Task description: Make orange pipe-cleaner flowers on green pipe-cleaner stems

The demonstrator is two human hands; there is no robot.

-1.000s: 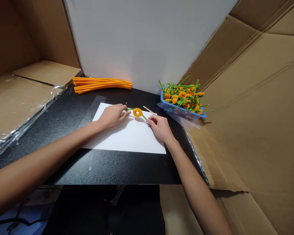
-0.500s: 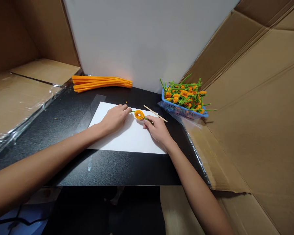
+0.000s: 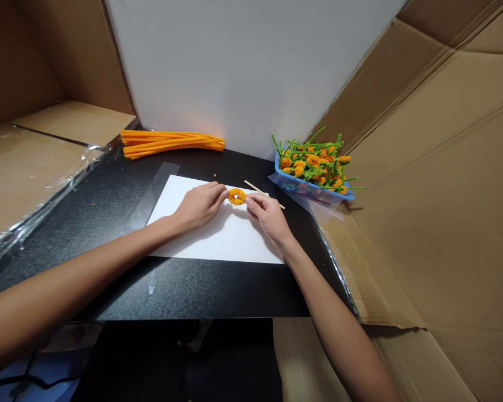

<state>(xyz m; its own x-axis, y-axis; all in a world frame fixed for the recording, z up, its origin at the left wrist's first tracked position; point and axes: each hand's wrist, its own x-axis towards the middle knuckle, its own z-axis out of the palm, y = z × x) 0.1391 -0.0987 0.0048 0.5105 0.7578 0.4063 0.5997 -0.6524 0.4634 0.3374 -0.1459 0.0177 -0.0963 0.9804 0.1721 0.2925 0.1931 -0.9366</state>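
A ring-shaped orange pipe-cleaner flower (image 3: pixel 237 196) sits between my hands, just above a sheet of white paper (image 3: pixel 218 240). My left hand (image 3: pixel 199 206) pinches its left side with the fingertips. My right hand (image 3: pixel 267 216) closes on its right side. The green stem is hidden by my fingers. A thin wooden stick (image 3: pixel 265 195) lies slantwise just beyond my right hand, and I cannot tell whether it touches that hand.
A bundle of orange pipe cleaners (image 3: pixel 171 145) lies at the back of the black table (image 3: pixel 193 290). At the back right stands a blue plastic basket (image 3: pixel 305 190) heaped with green-stemmed orange flowers. Cardboard sheets (image 3: pixel 419 167) and a white board (image 3: pixel 243 72) wall the table.
My hands have closed in on the flower from both sides. The green stem ends showing earlier are now hidden, and the ring's centre hole faces up more plainly.
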